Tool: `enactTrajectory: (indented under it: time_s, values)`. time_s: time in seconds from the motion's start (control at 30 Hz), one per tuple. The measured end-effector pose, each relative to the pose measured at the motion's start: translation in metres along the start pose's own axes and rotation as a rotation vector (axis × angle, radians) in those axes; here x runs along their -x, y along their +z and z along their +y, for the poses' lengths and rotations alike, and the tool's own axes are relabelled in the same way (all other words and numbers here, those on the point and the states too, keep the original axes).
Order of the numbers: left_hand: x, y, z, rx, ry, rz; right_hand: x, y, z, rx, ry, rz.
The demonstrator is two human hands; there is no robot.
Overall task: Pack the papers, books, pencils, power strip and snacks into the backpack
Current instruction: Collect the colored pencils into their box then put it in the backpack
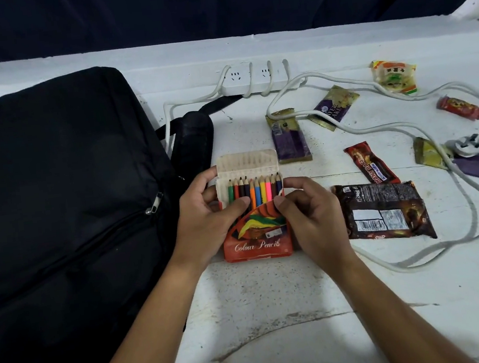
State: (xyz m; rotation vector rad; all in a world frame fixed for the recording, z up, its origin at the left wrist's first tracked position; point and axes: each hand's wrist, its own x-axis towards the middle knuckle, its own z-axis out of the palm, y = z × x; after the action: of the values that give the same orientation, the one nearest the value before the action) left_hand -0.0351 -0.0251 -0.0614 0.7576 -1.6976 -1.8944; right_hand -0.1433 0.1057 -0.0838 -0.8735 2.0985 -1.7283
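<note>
Near the middle of the white table [277, 311], just beside the black backpack [54, 187], both hands clamp the open pencil box [257, 245]: the left hand [210, 223] steadies its side while the right hand [307, 215] pinches the front, probably to close the flap [246, 164] before packing.

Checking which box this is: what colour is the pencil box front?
Orange-red pencil box, white "Colour Pencils" lettering; head view.
</note>
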Motion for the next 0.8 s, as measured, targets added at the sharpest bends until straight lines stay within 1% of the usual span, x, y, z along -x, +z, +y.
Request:
enactTrajectory:
  time_s: [0.27,0.6,0.8]
  values:
    - [0.0004,0.0021,0.0013,0.015,-0.002,0.013,0.0001,0.0002,-0.0015,0.017,-0.012,-0.004]
    - [0.0004,0.0044,-0.0002,-0.022,0.013,0.043,0.0007,0.0014,-0.0033,0.037,-0.039,-0.002]
    - [0.001,0.0067,-0.0017,-0.092,0.082,0.08,0.0011,0.0021,-0.0015,0.036,-0.066,-0.005]
